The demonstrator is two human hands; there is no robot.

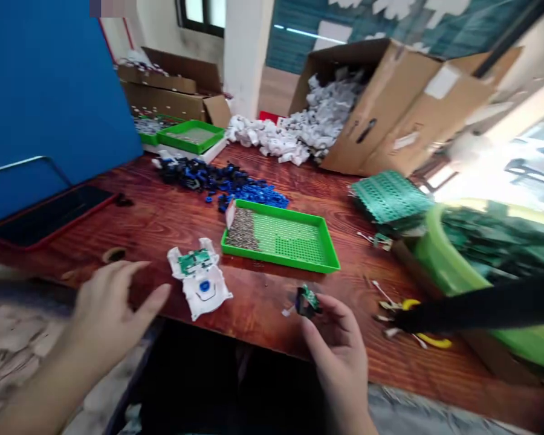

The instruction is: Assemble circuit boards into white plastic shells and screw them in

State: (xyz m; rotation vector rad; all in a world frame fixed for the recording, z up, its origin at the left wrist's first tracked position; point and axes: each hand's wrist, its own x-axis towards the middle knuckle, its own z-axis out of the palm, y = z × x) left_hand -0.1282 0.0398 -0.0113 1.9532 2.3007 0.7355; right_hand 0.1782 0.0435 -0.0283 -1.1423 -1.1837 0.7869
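Between the thumb and fingers of my right hand (pixel 338 344) is a small black part with a green circuit board (pixel 307 301), held just above the table's front edge. A thin white lead with a plug (pixel 289 312) sticks out to its left. My left hand (pixel 111 308) is empty, thumb and fingers apart, left of a white plastic housing (pixel 204 295). That housing lies on the table with a green circuit board (pixel 194 261) at its upper end and a blue round piece (pixel 204 286) in its middle.
A green tray (pixel 281 264) with small screws (pixel 242 229) stands ahead. Behind it lie blue and black parts (pixel 236 184) and white housings (pixel 272 139) spilling from a cardboard box (pixel 367 115). At right are yellow-handled pliers (pixel 435 341) and a light-green tub (pixel 457 260). A dark tray-like panel (pixel 49 214) lies left.
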